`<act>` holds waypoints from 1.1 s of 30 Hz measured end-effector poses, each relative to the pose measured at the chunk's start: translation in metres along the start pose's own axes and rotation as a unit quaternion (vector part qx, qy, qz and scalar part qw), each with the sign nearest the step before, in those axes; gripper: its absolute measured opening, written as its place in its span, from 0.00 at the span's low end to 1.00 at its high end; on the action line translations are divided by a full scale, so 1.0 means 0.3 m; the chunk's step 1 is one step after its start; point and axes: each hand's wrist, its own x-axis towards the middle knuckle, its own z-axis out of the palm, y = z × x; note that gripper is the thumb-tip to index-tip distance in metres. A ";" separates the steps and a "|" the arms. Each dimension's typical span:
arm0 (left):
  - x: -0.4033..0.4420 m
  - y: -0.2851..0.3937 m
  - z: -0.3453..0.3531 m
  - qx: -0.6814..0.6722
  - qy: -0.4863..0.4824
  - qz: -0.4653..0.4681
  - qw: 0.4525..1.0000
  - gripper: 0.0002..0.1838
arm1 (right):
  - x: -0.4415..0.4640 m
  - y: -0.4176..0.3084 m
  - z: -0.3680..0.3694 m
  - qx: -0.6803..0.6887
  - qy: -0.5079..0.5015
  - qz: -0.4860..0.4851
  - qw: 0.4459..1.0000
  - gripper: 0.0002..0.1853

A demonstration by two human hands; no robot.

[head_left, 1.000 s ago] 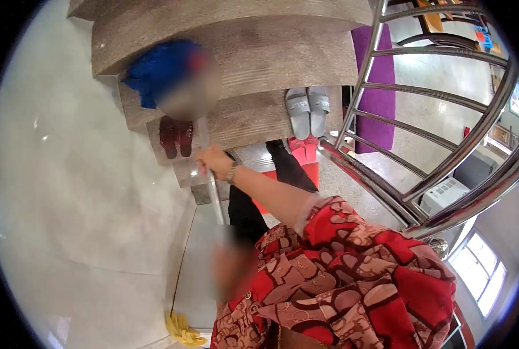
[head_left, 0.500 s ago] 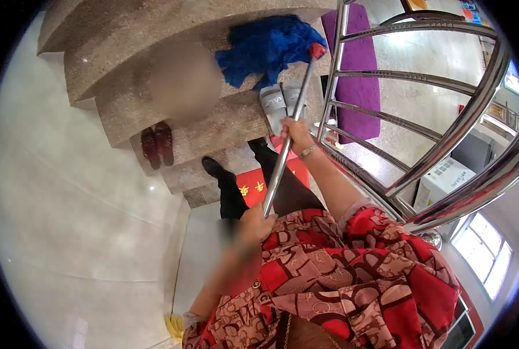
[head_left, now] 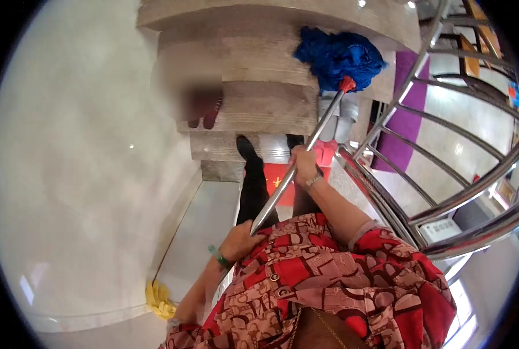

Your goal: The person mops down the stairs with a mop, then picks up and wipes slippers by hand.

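Observation:
Both my hands grip a mop by its silver metal handle (head_left: 277,196). My left hand (head_left: 242,241), with a green bangle at the wrist, is wrapped round the lower end close to my body. Further up the pole, my right hand (head_left: 304,164) is closed round it, a watch on that wrist. The shaggy blue mop head (head_left: 342,57) lies bunched on a stone stair, joined to the pole by a red socket (head_left: 347,84). Grey slippers (head_left: 345,119) sit on a step just below the mop head, beside the pole.
Stone steps (head_left: 265,58) rise ahead, with dark red shoes (head_left: 212,116) partly blurred at left. A metal railing (head_left: 428,136) curves along the right. A red mat (head_left: 280,183) lies by my feet, and yellow cloth (head_left: 160,299) at lower left.
The view has turned, so the stairs and railing appear shifted to the right. The mop head has gone from spread out to more bunched on the stair. Both hands keep hold of the handle.

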 end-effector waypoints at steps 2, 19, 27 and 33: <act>-0.073 -0.068 0.043 -0.047 0.038 -0.041 0.997 0.18 | -0.086 0.032 0.090 -0.046 0.000 0.031 0.998 0.05; -0.178 -0.158 0.235 -0.364 0.266 -0.153 0.879 0.11 | -0.200 0.321 0.570 -0.341 -0.283 0.075 0.893 0.05; -0.165 -0.207 0.340 -0.399 0.273 -0.083 0.871 0.14 | -0.149 0.366 0.419 -0.268 -0.327 -0.012 0.906 0.09; -0.185 -0.209 0.302 -0.289 0.225 -0.058 0.929 0.19 | -0.147 0.300 0.298 -0.238 -0.283 0.004 0.929 0.06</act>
